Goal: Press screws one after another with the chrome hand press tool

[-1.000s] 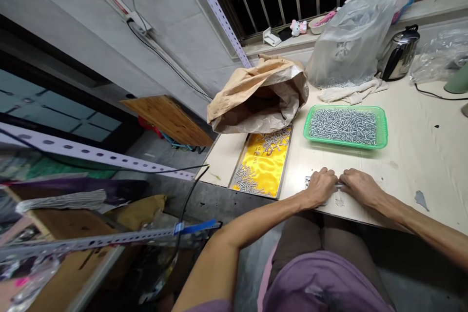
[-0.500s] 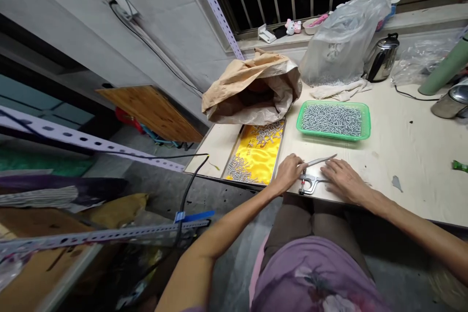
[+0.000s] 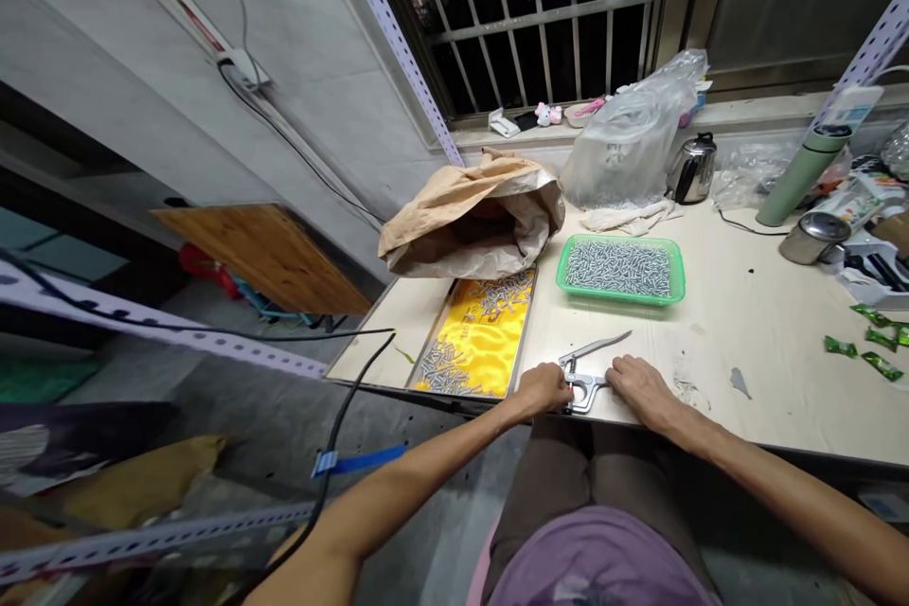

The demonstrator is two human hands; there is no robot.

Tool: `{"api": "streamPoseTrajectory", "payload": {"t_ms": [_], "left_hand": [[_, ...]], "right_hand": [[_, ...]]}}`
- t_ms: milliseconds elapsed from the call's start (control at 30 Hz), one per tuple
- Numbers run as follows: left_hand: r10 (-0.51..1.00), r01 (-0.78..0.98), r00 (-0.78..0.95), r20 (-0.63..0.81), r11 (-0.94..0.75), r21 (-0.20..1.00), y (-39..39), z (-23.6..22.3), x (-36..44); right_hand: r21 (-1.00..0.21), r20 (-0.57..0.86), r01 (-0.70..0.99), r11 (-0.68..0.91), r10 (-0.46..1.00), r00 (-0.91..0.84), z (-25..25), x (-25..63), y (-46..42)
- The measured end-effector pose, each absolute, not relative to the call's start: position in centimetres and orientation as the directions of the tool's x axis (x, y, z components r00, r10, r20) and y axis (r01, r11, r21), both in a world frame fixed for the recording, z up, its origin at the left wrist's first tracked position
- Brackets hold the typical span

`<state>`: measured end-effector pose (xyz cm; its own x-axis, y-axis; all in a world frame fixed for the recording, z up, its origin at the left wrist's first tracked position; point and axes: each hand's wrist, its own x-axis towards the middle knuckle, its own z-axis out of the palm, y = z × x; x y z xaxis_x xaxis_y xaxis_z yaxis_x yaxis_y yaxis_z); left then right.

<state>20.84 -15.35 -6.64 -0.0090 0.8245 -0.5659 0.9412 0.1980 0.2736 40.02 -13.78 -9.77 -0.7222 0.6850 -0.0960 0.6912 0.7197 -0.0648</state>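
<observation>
Left hand [image 3: 543, 390]: fingers closed on metal pliers [image 3: 591, 382]. Right hand [image 3: 643, 388] at lower handle, pinch unclear. Best: steady pliers flat, fingertips off pivot.

a silver-grey tone is shown by the hand tool [image 3: 588, 381] at lower centre, touched with red. the sheet [image 3: 493, 341] left of it is coloured bright yellow, printed with darker lettering. the basket [image 3: 621, 300] is tinted translucent green; the slanting upper post [image 3: 401, 38] is lavender, patterned with dark holes.
</observation>
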Motion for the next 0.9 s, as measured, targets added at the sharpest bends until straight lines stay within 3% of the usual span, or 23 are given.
{"api": "streamPoseTrajectory", "payload": {"t_ms": [67, 167, 300, 367, 533, 600, 733, 833, 900], "left_hand": [[0.800, 0.931, 0.003, -0.600, 0.216, 0.293, -15.1, -6.6, 20.8], [0.715, 0.850, -0.031, -0.698, 0.387, 0.359, -15.4, -7.1, 20.8], [0.786, 0.800, -0.030, -0.618, 0.390, 0.456, -16.0, -7.9, 20.2], [0.772, 0.784, -0.002, -0.636, 0.396, 0.478, -16.0, -7.9, 19.7], [0.643, 0.647, -0.046, -0.764, 0.602, 0.468, -15.9, -7.8, 18.7], [0.747, 0.652, -0.105, -0.656, 0.550, 0.522, -16.0, -7.8, 18.6], [0.957, 0.662, -0.136, -0.257, 0.281, 0.695, -14.5, -6.0, 18.8], [0.994, 0.652, -0.097, 0.053, 0.023, 0.758, -12.0, -2.9, 19.0], [0.966, 0.684, -0.017, 0.256, -0.176, 0.708, -10.9, -1.6, 19.4]], "right_hand": [[-0.078, -0.086, 0.680, 0.729, 0.675, -0.733, -9.9, 40.1, -13.6], [-0.080, -0.117, 0.705, 0.705, 0.695, -0.709, -10.0, 40.0, -13.8], [-0.067, -0.150, 0.748, 0.660, 0.734, -0.662, -9.7, 39.7, -14.3], [-0.094, -0.159, 0.739, 0.667, 0.723, -0.673, -9.5, 39.9, -14.4], [-0.203, -0.152, 0.730, 0.652, 0.716, -0.682, -9.2, 40.9, -13.5], [-0.235, -0.151, 0.748, 0.621, 0.737, -0.659, -9.0, 41.2, -13.1], [-0.237, -0.193, 0.728, 0.644, 0.703, -0.685, -8.6, 41.3, -13.0], [-0.208, -0.225, 0.733, 0.648, 0.697, -0.681, -8.8, 41.1, -13.2], [-0.202, -0.224, 0.751, 0.628, 0.717, -0.660, -9.0, 41.1, -13.3]]}}
